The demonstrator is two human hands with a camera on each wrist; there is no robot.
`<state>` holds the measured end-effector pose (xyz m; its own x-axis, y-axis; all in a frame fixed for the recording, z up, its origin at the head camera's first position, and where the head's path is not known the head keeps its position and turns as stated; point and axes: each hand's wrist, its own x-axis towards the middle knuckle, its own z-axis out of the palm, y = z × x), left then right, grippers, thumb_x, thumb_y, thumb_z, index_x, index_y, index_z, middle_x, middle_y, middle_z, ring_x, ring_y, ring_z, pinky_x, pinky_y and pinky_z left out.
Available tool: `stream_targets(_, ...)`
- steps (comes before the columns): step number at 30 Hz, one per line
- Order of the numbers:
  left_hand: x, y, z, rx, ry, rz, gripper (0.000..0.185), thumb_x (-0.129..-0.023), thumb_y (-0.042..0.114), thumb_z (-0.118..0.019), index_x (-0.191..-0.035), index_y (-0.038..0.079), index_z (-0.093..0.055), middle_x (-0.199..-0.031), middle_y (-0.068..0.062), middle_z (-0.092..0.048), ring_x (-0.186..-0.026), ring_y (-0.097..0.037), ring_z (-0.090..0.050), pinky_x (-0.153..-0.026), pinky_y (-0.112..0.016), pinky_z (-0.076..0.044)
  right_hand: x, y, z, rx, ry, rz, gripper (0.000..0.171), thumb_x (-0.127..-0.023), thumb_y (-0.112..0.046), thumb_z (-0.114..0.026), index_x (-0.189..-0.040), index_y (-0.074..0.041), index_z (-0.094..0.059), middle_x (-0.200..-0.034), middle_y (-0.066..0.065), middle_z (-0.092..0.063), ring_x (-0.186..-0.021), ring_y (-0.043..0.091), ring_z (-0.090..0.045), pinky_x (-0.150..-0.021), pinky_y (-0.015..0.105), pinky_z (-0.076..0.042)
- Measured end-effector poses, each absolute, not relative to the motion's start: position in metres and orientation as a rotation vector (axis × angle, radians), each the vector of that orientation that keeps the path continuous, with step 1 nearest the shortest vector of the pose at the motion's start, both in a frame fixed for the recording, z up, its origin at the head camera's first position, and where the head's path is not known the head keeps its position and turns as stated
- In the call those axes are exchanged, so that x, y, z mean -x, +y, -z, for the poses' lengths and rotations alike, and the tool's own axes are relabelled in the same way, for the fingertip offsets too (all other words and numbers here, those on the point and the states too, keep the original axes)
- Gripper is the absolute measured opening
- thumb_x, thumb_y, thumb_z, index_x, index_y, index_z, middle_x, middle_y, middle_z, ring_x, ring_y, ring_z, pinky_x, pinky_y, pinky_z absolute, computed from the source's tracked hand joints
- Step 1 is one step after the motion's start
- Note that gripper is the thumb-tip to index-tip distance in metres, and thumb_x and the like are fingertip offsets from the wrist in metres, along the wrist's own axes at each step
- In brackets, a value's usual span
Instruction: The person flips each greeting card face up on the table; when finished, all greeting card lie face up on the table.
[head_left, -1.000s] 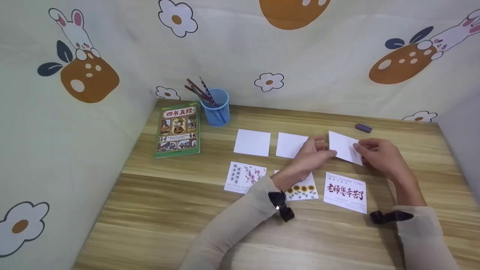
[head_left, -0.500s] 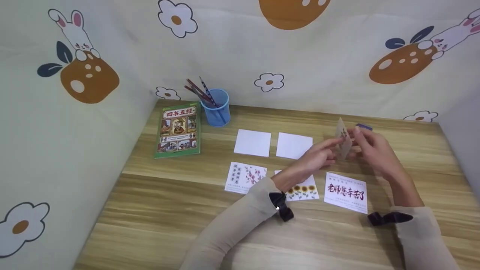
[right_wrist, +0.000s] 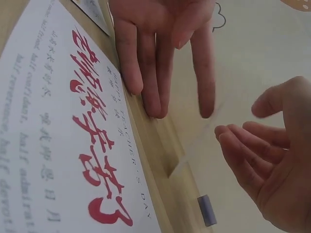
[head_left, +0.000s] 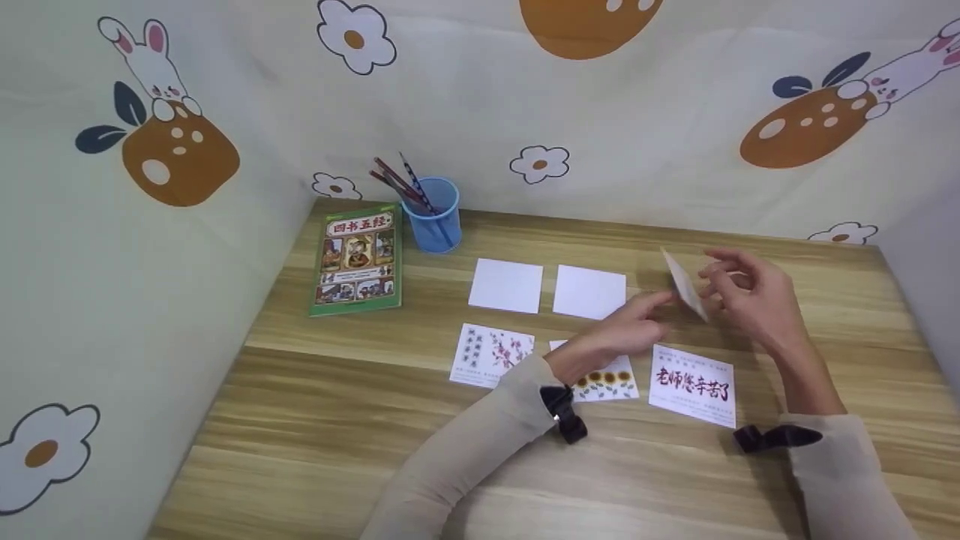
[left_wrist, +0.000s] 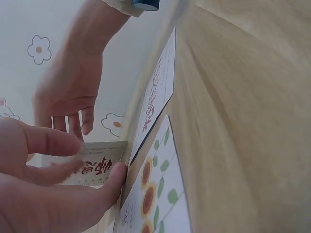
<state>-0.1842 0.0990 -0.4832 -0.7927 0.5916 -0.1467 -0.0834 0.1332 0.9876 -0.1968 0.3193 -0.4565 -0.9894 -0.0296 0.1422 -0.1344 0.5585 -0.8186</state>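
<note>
1. Wood-grain desk (head_left: pixel 375 420) sits inside cream cloth walls printed with rabbits and flowers.
2. We see the small white card (head_left: pixel 686 285) lifted off the desk, tilted on edge, its long axis running from upper left down to lower right.
3. We see our right hand (head_left: pixel 750 300) pinching the card's right side with curled fingers.
4. Our left hand (head_left: pixel 626 330) lies just beside its lower edge, fingers straight and relaxed.
5. Below lies the white card with red calligraphy (head_left: pixel 692 384), flat.
</note>
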Motion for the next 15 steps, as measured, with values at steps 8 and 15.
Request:
stream_targets(8,0.1841,0.0961,0.4847,-0.531,1.871,-1.742,0.086,-0.094,-0.007,-0.057,-0.166,0.039,-0.042,-0.173,0.014,-0.039,-0.156,-0.022,-0.044,-0.122,-0.038,-0.045,0.1969,0.3167,0.4619,-0.191,-2.77,-1.282,0.05,-0.107,-0.044,-0.066,-0.146,-0.013,-0.067,-0.126,0.013,-0.073,-0.097,-0.001,-0.069,-0.073,0.015,-0.058)
stream_targets(15,0.1843,0.099,0.4852,-0.404,1.888,-1.813,0.077,-0.096,0.002,-0.067,-0.167,0.017,-0.04,-0.163,-0.01,-0.055,-0.143,-0.024,-0.061,-0.113,-0.028,-0.052,0.1953,0.3159,0.4551,-0.017,-2.567,-1.393,0.033,-0.106,-0.016,-0.063,-0.136,-0.004,-0.072,-0.105,-0.004,-0.071,-0.09,-0.002,-0.07,-0.062,0.023,-0.063)
